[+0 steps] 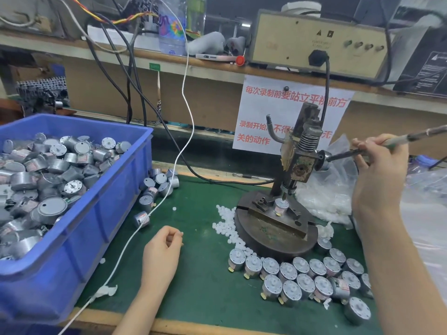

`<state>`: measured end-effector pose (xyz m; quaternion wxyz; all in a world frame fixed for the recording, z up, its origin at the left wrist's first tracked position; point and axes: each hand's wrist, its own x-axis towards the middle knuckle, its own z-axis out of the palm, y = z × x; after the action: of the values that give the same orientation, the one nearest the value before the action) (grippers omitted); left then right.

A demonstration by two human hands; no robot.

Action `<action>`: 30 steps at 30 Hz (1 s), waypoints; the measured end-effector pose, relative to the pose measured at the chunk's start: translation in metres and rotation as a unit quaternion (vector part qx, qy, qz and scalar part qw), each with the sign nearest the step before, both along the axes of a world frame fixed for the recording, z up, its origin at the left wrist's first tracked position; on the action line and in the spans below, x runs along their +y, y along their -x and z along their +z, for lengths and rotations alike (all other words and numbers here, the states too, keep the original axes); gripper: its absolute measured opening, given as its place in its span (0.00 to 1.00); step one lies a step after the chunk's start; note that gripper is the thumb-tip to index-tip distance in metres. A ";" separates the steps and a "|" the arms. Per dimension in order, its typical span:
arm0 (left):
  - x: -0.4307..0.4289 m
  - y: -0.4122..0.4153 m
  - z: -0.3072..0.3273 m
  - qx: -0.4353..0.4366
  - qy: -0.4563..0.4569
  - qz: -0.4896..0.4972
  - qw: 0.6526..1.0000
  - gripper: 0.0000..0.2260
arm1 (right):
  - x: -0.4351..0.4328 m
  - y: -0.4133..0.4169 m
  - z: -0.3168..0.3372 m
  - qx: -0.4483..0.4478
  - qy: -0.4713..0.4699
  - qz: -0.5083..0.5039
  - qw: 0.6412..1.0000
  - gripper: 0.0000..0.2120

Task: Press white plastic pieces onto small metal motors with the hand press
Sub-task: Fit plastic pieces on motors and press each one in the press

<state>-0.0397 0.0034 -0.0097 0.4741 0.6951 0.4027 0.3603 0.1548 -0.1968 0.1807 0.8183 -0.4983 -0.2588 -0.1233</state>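
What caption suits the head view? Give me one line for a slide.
Right hand grips the press lever above a seated motor; left hand pinches a white plastic piece.

R hand [379, 170] gripping press lever [416, 136], 1 motor [280, 206] under ram [286, 192], L hand [162, 247] pinching white piece [182, 234], blue bin [101, 213] left

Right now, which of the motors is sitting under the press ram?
The single upright motor on the hand press fixture, directly beneath the ram. All others lie in the blue bin, beside it, or in rows before the base.
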 end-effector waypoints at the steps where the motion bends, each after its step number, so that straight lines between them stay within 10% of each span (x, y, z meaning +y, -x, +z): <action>1: 0.000 0.000 0.000 0.002 -0.004 0.000 1.000 0.08 | 0.000 0.000 0.001 0.004 0.003 0.000 1.000 0.06; 12: 0.001 0.001 -0.003 0.004 -0.010 0.002 1.000 0.08 | 0.018 -0.024 0.003 0.122 0.108 -0.090 0.983 0.20; 19: 0.002 0.001 -0.004 0.003 -0.016 -0.003 1.000 0.08 | 0.038 -0.003 -0.089 0.129 0.277 -0.185 0.934 0.05; 30: 0.003 0.000 -0.004 -0.001 -0.018 -0.003 1.000 0.09 | 0.054 -0.003 -0.136 -0.106 0.608 -0.217 0.756 0.17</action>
<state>-0.0393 0.0063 -0.0135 0.4630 0.7046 0.3936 0.3664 0.1583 -0.1428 0.0451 0.2617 -0.9175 -0.2492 -0.1662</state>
